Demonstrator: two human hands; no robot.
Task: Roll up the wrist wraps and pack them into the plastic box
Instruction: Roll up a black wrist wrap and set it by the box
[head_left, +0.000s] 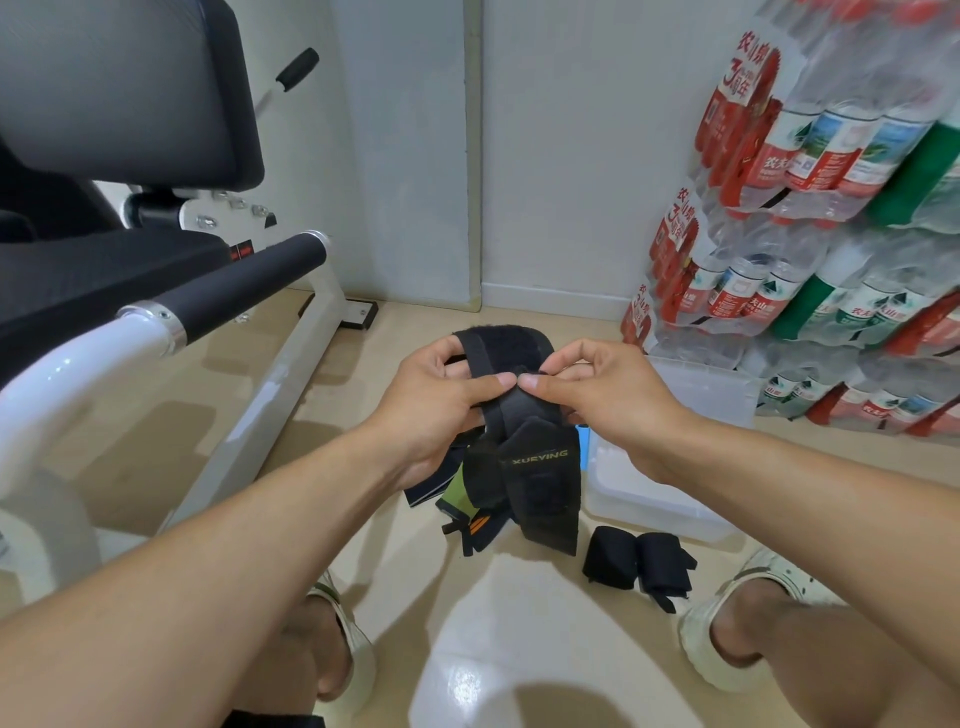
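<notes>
The person holds a black wrist wrap (519, 410) up over the floor, the left hand (441, 405) and right hand (608, 395) both pinching its upper fold, thumbs nearly touching. Rolling looks barely begun (the tail hangs loose). Two rolled wraps (636, 564) lie beside the plastic box (701, 389). Next, the strap likely needs tight winding from the pinched end.

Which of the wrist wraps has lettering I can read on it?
The black wrap held in both hands, hanging unrolled, reads XUEYING. The two rolled black wraps on the floor show no lettering.
</notes>
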